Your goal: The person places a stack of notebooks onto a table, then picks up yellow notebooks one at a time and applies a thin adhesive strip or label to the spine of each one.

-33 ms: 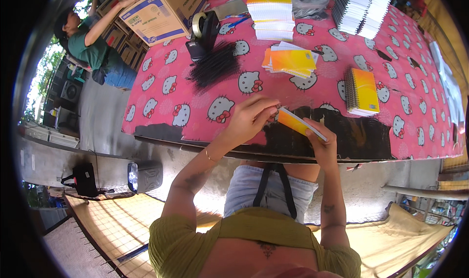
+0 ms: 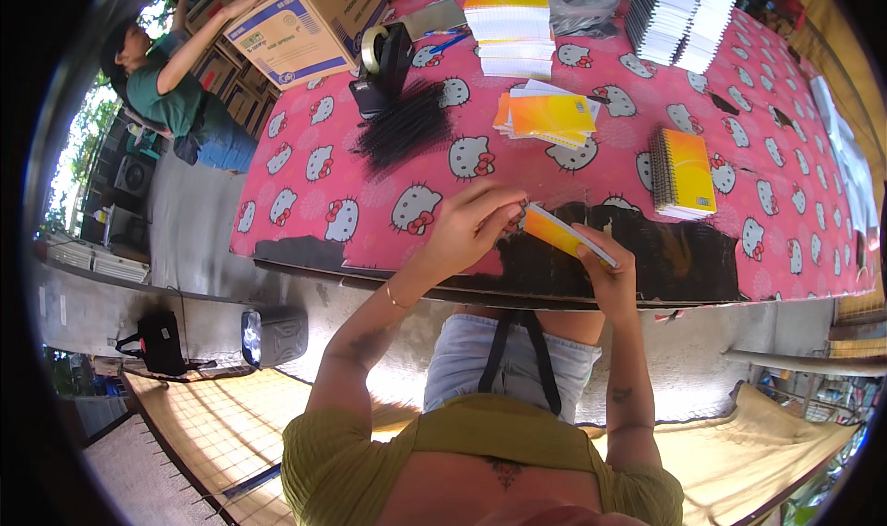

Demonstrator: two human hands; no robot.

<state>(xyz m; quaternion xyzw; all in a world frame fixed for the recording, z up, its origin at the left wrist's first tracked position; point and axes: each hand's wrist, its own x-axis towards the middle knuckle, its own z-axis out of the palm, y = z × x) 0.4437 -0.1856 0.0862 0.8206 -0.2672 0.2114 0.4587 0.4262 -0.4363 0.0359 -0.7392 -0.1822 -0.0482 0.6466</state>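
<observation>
Over the front edge of the table, my right hand (image 2: 610,265) grips a small notebook (image 2: 554,233) with a yellow-orange cover, tilted with its white page edge up. My left hand (image 2: 478,223) is closed in a pinch at the notebook's left end. A small dark bit shows by those fingertips, too small to make out. Beyond my left hand lies a heap of thin black binding coils (image 2: 404,127). Loose yellow covers and white sheets (image 2: 554,116) lie in a fanned stack farther back. To the right sits a pile of coil-bound yellow notebooks (image 2: 684,173).
A tape dispenser (image 2: 383,68) stands behind the coils, near blue pens (image 2: 450,42). Tall stacks of unbound notebooks (image 2: 508,31) and coil-bound books (image 2: 679,18) stand at the back, with clear plastic (image 2: 582,4) between. At far left, a person (image 2: 176,91) reaches toward cardboard boxes (image 2: 296,31).
</observation>
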